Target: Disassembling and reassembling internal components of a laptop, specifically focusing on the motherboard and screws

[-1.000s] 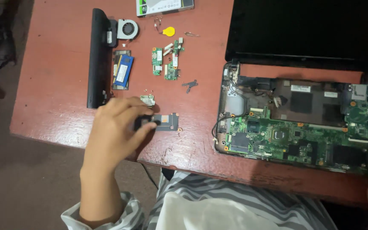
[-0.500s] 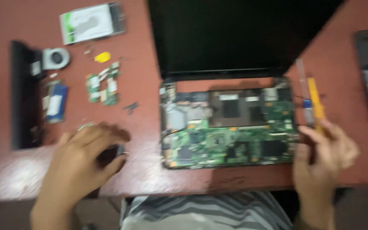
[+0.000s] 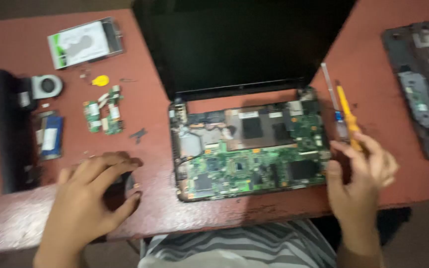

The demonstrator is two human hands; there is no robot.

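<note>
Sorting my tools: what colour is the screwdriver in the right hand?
Yellow-orange; the screwdriver in the right hand shows in the head view.

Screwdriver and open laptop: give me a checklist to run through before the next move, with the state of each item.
1. Screwdriver held in right hand: ok, fingers wrap the yellow shaft.
2. Tip clear of the board: ok, it points away beside the laptop.
3. Board fully exposed: ok, cover off, screen tilted back.
4. Left hand off the board: ok, it rests on the table over a small dark part.
5. What that part is: cannot tell, mostly covered.
6. Removed parts kept aside: ok, drive, fan and small boards lie left.
</note>
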